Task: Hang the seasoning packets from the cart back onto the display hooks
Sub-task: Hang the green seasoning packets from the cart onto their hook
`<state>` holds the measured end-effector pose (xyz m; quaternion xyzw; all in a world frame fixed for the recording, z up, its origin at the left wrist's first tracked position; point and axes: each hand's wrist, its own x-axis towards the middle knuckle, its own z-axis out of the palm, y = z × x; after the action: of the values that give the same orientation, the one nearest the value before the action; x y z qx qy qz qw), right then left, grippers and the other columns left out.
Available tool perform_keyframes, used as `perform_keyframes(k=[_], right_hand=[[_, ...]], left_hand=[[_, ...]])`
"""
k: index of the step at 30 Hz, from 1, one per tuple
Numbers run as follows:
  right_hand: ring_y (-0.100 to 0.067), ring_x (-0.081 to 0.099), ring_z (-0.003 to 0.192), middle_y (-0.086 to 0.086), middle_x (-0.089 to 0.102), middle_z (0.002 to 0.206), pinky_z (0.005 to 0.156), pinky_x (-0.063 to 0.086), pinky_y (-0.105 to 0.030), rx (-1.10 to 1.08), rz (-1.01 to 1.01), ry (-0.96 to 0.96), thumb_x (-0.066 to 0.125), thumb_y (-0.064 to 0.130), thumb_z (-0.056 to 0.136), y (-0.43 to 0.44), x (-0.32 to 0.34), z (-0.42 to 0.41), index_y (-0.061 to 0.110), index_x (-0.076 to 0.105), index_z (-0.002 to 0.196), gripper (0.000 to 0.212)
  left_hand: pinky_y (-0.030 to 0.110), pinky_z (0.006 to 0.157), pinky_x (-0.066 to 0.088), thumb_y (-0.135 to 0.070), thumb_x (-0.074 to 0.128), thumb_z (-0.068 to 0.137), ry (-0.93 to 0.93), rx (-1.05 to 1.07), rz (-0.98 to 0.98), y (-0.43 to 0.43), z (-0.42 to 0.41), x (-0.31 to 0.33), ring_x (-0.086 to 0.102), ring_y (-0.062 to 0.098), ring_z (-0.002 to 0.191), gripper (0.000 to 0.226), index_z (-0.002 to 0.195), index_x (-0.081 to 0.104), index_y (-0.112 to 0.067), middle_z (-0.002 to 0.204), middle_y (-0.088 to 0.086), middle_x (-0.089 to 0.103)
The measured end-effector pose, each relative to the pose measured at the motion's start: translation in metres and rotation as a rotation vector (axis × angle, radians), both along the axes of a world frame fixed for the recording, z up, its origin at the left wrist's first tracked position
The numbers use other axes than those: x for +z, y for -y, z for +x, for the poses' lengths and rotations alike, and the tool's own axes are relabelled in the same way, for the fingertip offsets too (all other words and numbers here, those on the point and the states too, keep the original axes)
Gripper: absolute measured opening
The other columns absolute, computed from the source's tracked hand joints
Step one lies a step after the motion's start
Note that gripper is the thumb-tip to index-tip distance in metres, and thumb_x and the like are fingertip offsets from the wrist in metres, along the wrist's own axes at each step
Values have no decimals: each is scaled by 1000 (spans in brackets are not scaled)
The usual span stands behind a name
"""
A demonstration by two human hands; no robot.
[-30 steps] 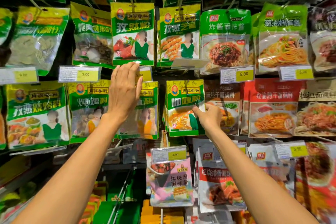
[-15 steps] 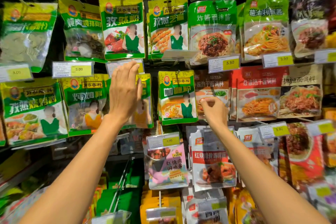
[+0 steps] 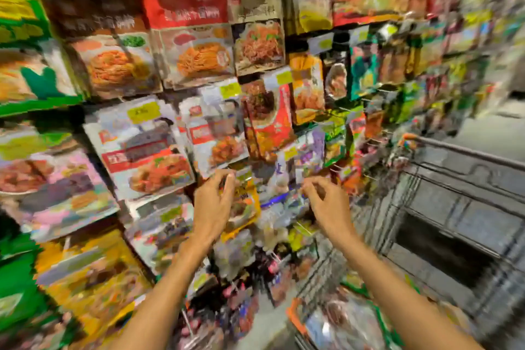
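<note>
Hovering before a blurred shop wall of hanging packets (image 3: pixel 147 150).
Left hand (image 3: pixel 213 207) and right hand (image 3: pixel 326 204) loosely curled, grip unclear; cart (image 3: pixel 460 204) right of them, loose packets (image 3: pixel 349 321) inside, under the right forearm.

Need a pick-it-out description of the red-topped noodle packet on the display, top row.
Start at the wall of hanging packets left of the cart. Near the top, three packets picturing noodles hang side by side; the red-topped noodle packet is the middle one. Only it has a bright red header: the left neighbour is dark brown on top, the right neighbour greyish.
</note>
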<state>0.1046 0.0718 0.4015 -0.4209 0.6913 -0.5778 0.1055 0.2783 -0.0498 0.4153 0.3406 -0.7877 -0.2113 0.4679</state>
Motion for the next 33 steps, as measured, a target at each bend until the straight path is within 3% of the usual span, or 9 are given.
perform_keyframes(k=[3, 6, 9, 13, 17, 20, 23, 30, 33], right_hand=[[12, 54, 58, 11, 58, 64, 58, 36, -11, -170, 136, 108, 56, 15, 95, -64, -65, -44, 19, 61, 80, 16], [-21, 59, 71, -13, 64, 76, 66, 42, -32, -318, 273, 248, 52, 20, 96, -112, -119, -76, 3, 63, 83, 24], [-34, 57, 73, -28, 63, 85, 63, 42, -36, -453, 311, 399, 48, 19, 98, -146, -163, -99, -6, 62, 87, 31], [-30, 56, 69, -16, 58, 71, 63, 44, -41, -684, 374, 504, 50, 26, 98, -174, -220, -134, -2, 63, 83, 34], [-34, 66, 85, -16, 71, 89, 77, 53, -49, -866, 377, 671, 58, 17, 94, -180, -277, -170, 1, 69, 92, 20], [-32, 65, 94, -19, 71, 101, 80, 49, -38, -990, 461, 723, 61, 11, 91, -178, -324, -196, 2, 70, 92, 13], [-35, 63, 95, -22, 69, 98, 76, 44, -36, -1045, 562, 783, 57, 16, 93, -177, -374, -215, 1, 70, 94, 20], [-31, 49, 77, -13, 59, 77, 72, 46, -41, -1136, 745, 868, 49, 20, 98, -176, -477, -246, 16, 52, 68, 31], [-21, 48, 61, -26, 62, 109, 49, 33, -26, -1134, 858, 864, 42, 15, 101, -178, -505, -257, -2, 60, 114, 28]], left_hand=[[29, 70, 40, -18, 51, 97, 140, -160, 196, -37, -70, -70, 61, 21, 80, 19, 92, 65, -6, 85, 7, 67], [21, 63, 34, -17, 50, 97, 260, -293, 276, -67, -120, -113, 56, 17, 72, 16, 88, 63, -11, 78, 3, 62], [17, 62, 33, -13, 49, 98, 345, -412, 321, -83, -167, -148, 56, 18, 76, 17, 99, 64, -5, 88, 10, 64], [29, 73, 42, -13, 53, 95, 483, -510, 430, -95, -239, -199, 62, 28, 89, 20, 106, 66, -2, 97, 16, 67], [12, 63, 36, -14, 56, 94, 600, -594, 463, -96, -301, -263, 62, 26, 84, 20, 108, 65, -2, 96, 15, 68], [20, 67, 46, -14, 56, 94, 692, -631, 505, -89, -338, -320, 59, 24, 76, 19, 106, 66, -3, 95, 20, 68], [36, 79, 50, -15, 53, 95, 768, -637, 545, -75, -363, -372, 62, 32, 92, 22, 110, 65, -4, 107, 21, 66], [29, 49, 37, -2, 45, 94, 861, -547, 595, -47, -404, -473, 51, 24, 57, 21, 98, 65, -3, 78, 16, 63], [47, 66, 43, -3, 41, 96, 952, -537, 562, -38, -415, -500, 57, 42, 79, 22, 95, 58, 10, 89, 33, 60]])
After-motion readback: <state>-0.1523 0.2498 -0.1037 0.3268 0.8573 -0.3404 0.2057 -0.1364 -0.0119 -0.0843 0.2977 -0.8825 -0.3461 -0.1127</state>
